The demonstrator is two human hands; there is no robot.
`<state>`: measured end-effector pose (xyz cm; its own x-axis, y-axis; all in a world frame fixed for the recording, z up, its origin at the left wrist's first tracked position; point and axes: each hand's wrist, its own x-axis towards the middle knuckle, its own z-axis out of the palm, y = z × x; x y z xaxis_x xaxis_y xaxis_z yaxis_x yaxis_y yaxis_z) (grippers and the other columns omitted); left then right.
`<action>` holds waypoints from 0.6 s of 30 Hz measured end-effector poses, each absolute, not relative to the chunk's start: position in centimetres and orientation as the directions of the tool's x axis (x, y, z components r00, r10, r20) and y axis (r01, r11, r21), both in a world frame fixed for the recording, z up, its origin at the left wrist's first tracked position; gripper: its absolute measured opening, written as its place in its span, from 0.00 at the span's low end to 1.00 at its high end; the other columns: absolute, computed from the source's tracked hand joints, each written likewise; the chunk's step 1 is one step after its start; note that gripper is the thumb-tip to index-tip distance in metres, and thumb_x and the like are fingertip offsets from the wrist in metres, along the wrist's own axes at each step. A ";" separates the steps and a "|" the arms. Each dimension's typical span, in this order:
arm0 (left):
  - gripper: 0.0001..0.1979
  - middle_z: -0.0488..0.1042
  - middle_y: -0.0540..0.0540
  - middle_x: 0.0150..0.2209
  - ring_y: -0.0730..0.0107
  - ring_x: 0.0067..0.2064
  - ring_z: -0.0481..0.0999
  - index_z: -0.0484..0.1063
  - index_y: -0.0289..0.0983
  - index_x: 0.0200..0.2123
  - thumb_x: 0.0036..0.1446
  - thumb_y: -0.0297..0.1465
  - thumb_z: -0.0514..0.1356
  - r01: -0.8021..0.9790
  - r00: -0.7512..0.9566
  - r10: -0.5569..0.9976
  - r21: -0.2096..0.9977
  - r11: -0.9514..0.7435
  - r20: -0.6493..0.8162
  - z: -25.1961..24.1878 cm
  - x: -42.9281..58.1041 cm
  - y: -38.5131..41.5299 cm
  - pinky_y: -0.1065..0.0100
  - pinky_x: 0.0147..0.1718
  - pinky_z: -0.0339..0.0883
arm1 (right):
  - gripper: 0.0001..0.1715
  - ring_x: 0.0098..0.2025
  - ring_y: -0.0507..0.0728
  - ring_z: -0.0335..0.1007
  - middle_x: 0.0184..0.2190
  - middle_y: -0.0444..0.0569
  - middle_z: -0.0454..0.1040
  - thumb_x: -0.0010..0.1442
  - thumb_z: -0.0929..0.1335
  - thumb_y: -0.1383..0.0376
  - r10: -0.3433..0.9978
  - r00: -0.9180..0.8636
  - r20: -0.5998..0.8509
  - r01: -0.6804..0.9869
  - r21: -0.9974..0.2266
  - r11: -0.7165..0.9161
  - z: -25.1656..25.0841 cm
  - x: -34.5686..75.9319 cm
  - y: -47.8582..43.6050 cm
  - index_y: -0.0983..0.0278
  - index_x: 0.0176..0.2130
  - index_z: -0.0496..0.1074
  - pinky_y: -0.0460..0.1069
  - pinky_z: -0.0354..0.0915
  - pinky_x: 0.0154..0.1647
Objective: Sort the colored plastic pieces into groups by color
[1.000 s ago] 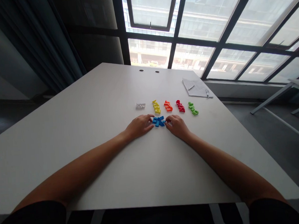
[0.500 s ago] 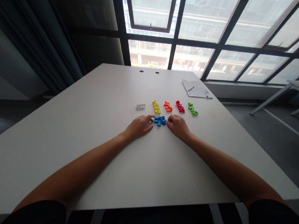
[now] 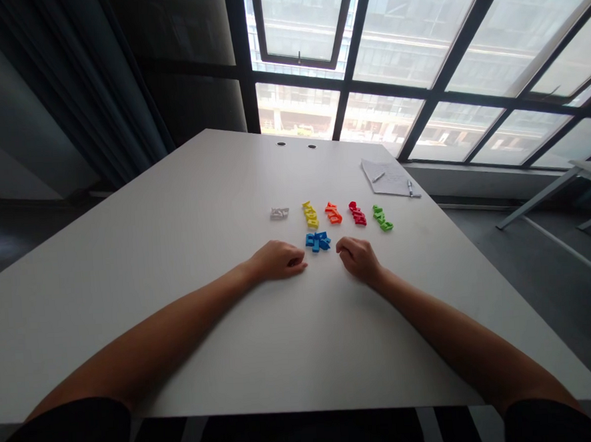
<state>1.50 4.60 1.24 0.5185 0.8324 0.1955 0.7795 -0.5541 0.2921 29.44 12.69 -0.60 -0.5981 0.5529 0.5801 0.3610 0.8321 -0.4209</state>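
My left hand (image 3: 276, 261) and my right hand (image 3: 358, 259) rest on the white table (image 3: 185, 214), fingers curled and holding nothing. Between them lies a loose cluster of blue plastic pieces (image 3: 317, 241), touched by neither hand. Beyond it, a row of small plastic piles runs across the table: white (image 3: 279, 212), yellow (image 3: 310, 215), orange (image 3: 332, 213), red (image 3: 357, 213) and green (image 3: 382, 218).
A sheet of paper (image 3: 389, 178) lies near the table's far right corner, with a pen (image 3: 411, 188) at its edge. The far edge has two small holes. Large windows stand behind the table, and a table frame (image 3: 539, 196) stands to the right.
Both hands have drawn back from the blue pieces toward me and their fingers have curled. The blue pieces stay in a similar cluster. The view has tilted slightly.
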 end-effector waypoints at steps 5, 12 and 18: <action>0.17 0.75 0.50 0.27 0.69 0.26 0.69 0.68 0.40 0.27 0.68 0.40 0.57 0.763 0.542 0.809 0.270 -0.587 0.227 1.3 1.8 3.8 0.65 0.27 0.53 | 0.16 0.25 0.54 0.68 0.28 0.47 0.78 0.68 0.60 0.68 0.391 -0.730 0.560 0.305 -0.244 0.920 0.2 29.6 11.6 0.60 0.36 0.75 0.49 0.61 0.32; 0.14 0.76 0.51 0.28 0.71 0.27 0.71 0.70 0.40 0.29 0.69 0.36 0.58 0.708 0.616 0.729 0.196 -0.679 0.299 2.1 1.4 0.3 0.67 0.29 0.58 | 0.10 0.31 0.57 0.75 0.32 0.49 0.81 0.73 0.63 0.65 0.263 -0.714 0.649 0.254 -0.110 0.961 3.3 29.5 7.5 0.62 0.46 0.75 0.51 0.69 0.35; 0.12 0.79 0.50 0.30 0.68 0.30 0.77 0.76 0.39 0.34 0.69 0.38 0.59 0.704 0.609 0.670 0.099 -0.703 0.424 3.9 0.5 -3.9 0.65 0.30 0.66 | 0.32 0.65 0.68 0.72 0.60 0.63 0.77 0.71 0.69 0.60 0.165 -0.752 0.639 0.084 -0.156 0.984 4.0 30.7 2.5 0.67 0.69 0.63 0.65 0.70 0.66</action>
<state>0.51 -3.91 3.94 0.6089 0.6701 0.4244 0.7045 -0.7028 0.0989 30.73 2.54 4.00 -0.7516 0.1651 0.6386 0.0838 0.9842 -0.1558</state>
